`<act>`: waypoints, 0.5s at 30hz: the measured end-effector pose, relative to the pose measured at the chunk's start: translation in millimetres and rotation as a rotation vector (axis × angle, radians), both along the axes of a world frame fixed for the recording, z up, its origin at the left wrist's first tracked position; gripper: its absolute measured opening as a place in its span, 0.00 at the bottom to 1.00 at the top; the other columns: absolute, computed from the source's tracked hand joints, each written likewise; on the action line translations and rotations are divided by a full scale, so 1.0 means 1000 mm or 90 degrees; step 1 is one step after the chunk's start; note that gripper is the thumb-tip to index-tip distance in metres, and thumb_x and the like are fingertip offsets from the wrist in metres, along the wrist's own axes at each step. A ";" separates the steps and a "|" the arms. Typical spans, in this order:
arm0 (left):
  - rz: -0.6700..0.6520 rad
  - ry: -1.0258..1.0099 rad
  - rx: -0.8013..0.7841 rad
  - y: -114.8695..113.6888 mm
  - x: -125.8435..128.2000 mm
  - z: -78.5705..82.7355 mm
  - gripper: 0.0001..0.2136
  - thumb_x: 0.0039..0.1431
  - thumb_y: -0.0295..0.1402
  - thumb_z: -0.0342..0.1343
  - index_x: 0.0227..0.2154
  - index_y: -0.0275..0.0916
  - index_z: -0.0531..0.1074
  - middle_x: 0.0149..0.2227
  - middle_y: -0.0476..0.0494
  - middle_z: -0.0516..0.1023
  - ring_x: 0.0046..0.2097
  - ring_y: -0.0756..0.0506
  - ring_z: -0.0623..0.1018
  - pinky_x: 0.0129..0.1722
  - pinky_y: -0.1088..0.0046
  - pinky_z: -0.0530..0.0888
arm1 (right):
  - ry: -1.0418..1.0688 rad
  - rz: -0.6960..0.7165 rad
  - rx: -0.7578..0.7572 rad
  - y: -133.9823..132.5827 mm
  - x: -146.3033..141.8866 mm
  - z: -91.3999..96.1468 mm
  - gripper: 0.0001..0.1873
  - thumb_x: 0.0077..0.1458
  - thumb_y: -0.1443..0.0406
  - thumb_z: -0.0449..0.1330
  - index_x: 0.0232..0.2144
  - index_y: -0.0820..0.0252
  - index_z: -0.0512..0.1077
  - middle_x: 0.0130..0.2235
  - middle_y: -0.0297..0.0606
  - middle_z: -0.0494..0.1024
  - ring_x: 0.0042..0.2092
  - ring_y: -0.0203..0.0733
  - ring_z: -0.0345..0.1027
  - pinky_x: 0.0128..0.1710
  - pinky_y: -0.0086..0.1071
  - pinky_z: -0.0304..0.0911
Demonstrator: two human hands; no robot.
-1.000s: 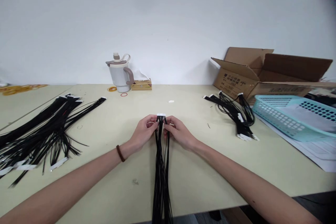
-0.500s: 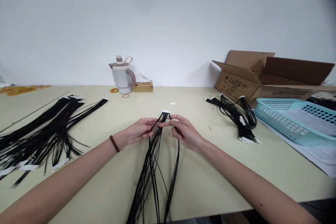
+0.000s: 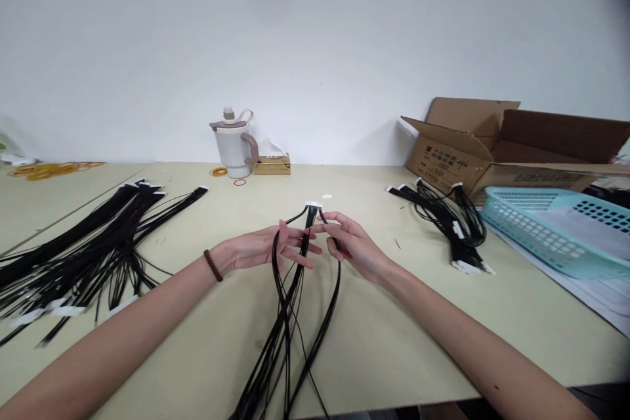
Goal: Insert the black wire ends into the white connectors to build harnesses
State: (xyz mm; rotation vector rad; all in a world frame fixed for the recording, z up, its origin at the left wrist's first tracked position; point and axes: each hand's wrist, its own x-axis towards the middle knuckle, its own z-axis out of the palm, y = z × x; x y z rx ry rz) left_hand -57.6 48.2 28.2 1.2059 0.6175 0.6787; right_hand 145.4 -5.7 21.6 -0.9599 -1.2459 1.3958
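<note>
In the middle of the head view a wire harness has a white connector [image 3: 314, 204] at its far end and black wires [image 3: 280, 335] running toward me. My left hand [image 3: 268, 246] has its fingers spread among these wires: a thin strand passes over the thumb, and the main bundle crosses the fingers. My right hand [image 3: 352, 243] is closed on a separate strand at the right, close below the connector. One of its fingers reaches toward the central bundle. The wires' near ends run out of view.
Many black harnesses [image 3: 108, 243] lie at the left, with several more [image 3: 453, 223] at the right. A turquoise basket [image 3: 516, 230] and an open cardboard box [image 3: 453, 151] stand behind at the right. A tumbler [image 3: 231, 144], tissue pack [image 3: 272, 165] and rubber bands [image 3: 54, 170] are near the wall.
My left fingers have opened out from a pinch and slid rightward behind the central wires, while a left strand now bows outward over the thumb. My right hand keeps its strand.
</note>
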 end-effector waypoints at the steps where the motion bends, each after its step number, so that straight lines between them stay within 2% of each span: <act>1: -0.004 -0.013 0.000 0.003 0.001 0.000 0.27 0.50 0.51 0.51 0.48 0.37 0.68 0.45 0.32 0.73 0.42 0.41 0.76 0.40 0.64 0.72 | -0.008 0.007 0.004 0.000 0.000 -0.001 0.14 0.50 0.58 0.57 0.38 0.57 0.62 0.42 0.38 0.74 0.18 0.23 0.53 0.17 0.25 0.43; 4: -0.011 -0.054 0.000 0.010 0.004 -0.001 0.31 0.50 0.56 0.45 0.50 0.38 0.66 0.49 0.32 0.71 0.47 0.38 0.74 0.45 0.60 0.69 | -0.046 0.008 0.012 -0.002 -0.001 -0.005 0.14 0.49 0.60 0.58 0.38 0.57 0.63 0.41 0.34 0.70 0.19 0.22 0.55 0.16 0.24 0.43; 7: 0.013 -0.086 0.005 0.016 0.006 0.001 0.35 0.49 0.60 0.40 0.50 0.37 0.64 0.53 0.30 0.67 0.51 0.36 0.71 0.49 0.58 0.66 | -0.081 0.059 -0.021 -0.005 -0.003 -0.005 0.16 0.49 0.61 0.58 0.41 0.56 0.61 0.34 0.30 0.69 0.18 0.24 0.57 0.15 0.23 0.45; 9: 0.073 -0.100 0.013 0.020 0.005 0.005 0.38 0.47 0.62 0.35 0.50 0.37 0.63 0.55 0.30 0.63 0.53 0.35 0.69 0.52 0.58 0.64 | -0.106 0.124 -0.056 -0.008 -0.003 -0.005 0.19 0.51 0.62 0.57 0.45 0.55 0.58 0.30 0.29 0.69 0.20 0.27 0.60 0.17 0.24 0.50; 12: 0.175 -0.105 0.043 0.029 0.002 0.011 0.40 0.46 0.64 0.30 0.51 0.38 0.62 0.59 0.32 0.59 0.55 0.36 0.67 0.54 0.58 0.62 | -0.139 0.205 -0.088 -0.013 -0.004 -0.005 0.23 0.51 0.63 0.57 0.48 0.56 0.55 0.30 0.30 0.71 0.24 0.31 0.65 0.22 0.26 0.58; 15: 0.230 -0.056 0.138 0.041 -0.002 0.011 0.39 0.49 0.62 0.25 0.53 0.43 0.60 0.61 0.37 0.56 0.58 0.36 0.63 0.57 0.54 0.57 | -0.147 0.297 -0.113 -0.018 -0.006 -0.002 0.24 0.52 0.60 0.57 0.49 0.56 0.54 0.33 0.33 0.73 0.25 0.32 0.67 0.23 0.26 0.58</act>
